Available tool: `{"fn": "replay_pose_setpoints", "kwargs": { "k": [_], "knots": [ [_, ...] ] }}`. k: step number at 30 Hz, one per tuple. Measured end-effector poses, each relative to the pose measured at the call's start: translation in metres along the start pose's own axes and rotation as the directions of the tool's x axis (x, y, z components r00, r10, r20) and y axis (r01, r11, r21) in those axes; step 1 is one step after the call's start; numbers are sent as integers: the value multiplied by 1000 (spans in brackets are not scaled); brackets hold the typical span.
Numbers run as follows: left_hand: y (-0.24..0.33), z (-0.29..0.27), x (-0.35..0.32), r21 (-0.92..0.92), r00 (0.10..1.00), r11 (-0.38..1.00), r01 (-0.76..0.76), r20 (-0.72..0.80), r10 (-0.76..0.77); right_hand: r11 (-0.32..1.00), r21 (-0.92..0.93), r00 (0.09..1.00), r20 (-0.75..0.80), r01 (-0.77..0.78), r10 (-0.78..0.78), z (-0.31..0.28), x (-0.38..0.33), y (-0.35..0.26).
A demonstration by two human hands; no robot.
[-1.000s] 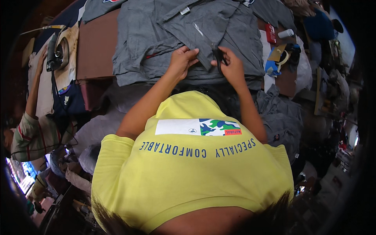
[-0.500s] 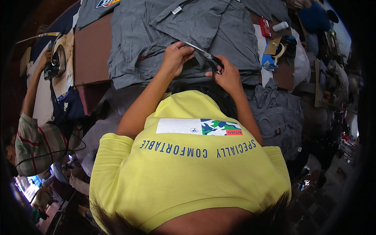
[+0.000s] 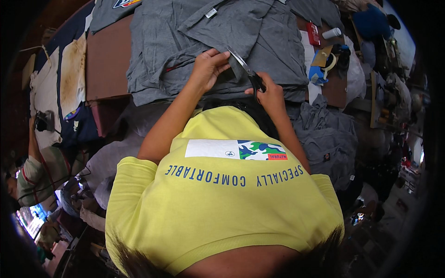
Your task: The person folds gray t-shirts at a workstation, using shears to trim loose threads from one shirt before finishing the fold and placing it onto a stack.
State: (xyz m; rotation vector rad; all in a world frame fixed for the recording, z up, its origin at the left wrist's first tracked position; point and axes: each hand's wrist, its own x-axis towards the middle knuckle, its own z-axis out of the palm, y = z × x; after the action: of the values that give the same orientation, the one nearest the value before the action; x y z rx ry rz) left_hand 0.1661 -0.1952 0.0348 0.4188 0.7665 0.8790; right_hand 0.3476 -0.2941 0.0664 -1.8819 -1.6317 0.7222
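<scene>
A pair of scissors (image 3: 251, 72) with black handles and metal blades is in my right hand (image 3: 271, 96), its fingers wrapped round the handles. The blades point up and left over a pile of grey shirts (image 3: 259, 51), their tips close to the fingertips of my left hand (image 3: 208, 69). Thumb and forefinger of that hand are pinched together at the front of the pile; what lies between them is too small to make out. A white tag (image 3: 211, 13) shows on the upper shirt.
Right of the pile are a red box (image 3: 313, 34), a white cylinder (image 3: 331, 33) and a tape dispenser (image 3: 322, 67). More grey clothes (image 3: 324, 134) hang at the right. At the left, a co-worker's hand (image 3: 33, 125) is by an iron (image 3: 45, 121) and a scorched cloth (image 3: 73, 69).
The scissors have swung more upright, and their tips now stand above my left fingertips. My left hand has hardly moved. The co-worker's iron has moved off the scorched cloth toward the near left.
</scene>
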Motion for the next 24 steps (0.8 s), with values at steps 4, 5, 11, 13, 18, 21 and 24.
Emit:
{"fn": "replay_pose_setpoints", "kwargs": {
  "k": [4, 5, 11, 13, 18, 21, 24],
  "knots": [
    [4, -3, 4, 27, 999, 998, -54, -4, 54, 999, -48, 999, 22, -26, 27, -2, 3, -2],
    [4, -3, 4, 36, 998, 997, -64, 7, 64, 999, -51, 1000, 17, -19, 20, -1, 5, -4],
    [2, -6, 7, 62, 996, 995, -83, 19, 82, 997, -74, 999, 26, -33, 35, 1, 23, -15],
    [2, -5, 7, 63, 996, 994, -90, 19, 89, 998, -69, 1000, 21, -12, 13, 2, 24, -16],
    [6, -2, 3, 64, 995, 993, -97, 44, 95, 999, -41, 998, 58, -19, 21, 1, 24, -7],
    [10, 3, 1, 54, 996, 995, -86, 26, 85, 1000, 16, 999, 53, -1, 0, 0, 17, -5],
    [9, -6, 10, 53, 995, 994, -99, -13, 99, 994, 112, 1000, 31, -8, 5, 3, 16, 1]
  ]
}}
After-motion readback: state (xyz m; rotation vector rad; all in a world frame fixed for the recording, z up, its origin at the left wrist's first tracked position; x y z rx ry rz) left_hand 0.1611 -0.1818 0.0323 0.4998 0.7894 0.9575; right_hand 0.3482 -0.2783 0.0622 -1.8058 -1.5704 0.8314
